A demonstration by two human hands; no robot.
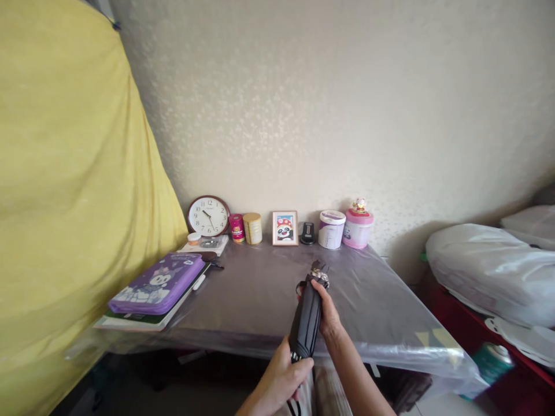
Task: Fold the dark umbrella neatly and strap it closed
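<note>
Umbrella (306, 323) is slanting before the picture frame (285, 229); my left hand (282, 372) and right hand (328, 312) are gripping its ends.

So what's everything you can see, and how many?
umbrella: 1, black, front middle
table: 1, grey, centre
clock: 1, white, back left
small jar: 1, white lid, before clock
cans: 2, pink and yellow, beside clock
framed picture: 1, multicoloured, back middle
small device: 1, black, beside framed picture
tubs: 2, white and pink, back right
figurine: 1, white and red, on pink tub
purple case: 1, purple, left
books or papers: some, green-white, under purple case
yellow cloth: 1, yellow, far left
wall: 1, beige, behind
bags: some, white, right
green can: 1, green, lower right
legs: 2, pale trousers, bottom
left hand: 1, bare, holding umbrella's near end
right hand: 1, bare, holding umbrella's far end
</note>
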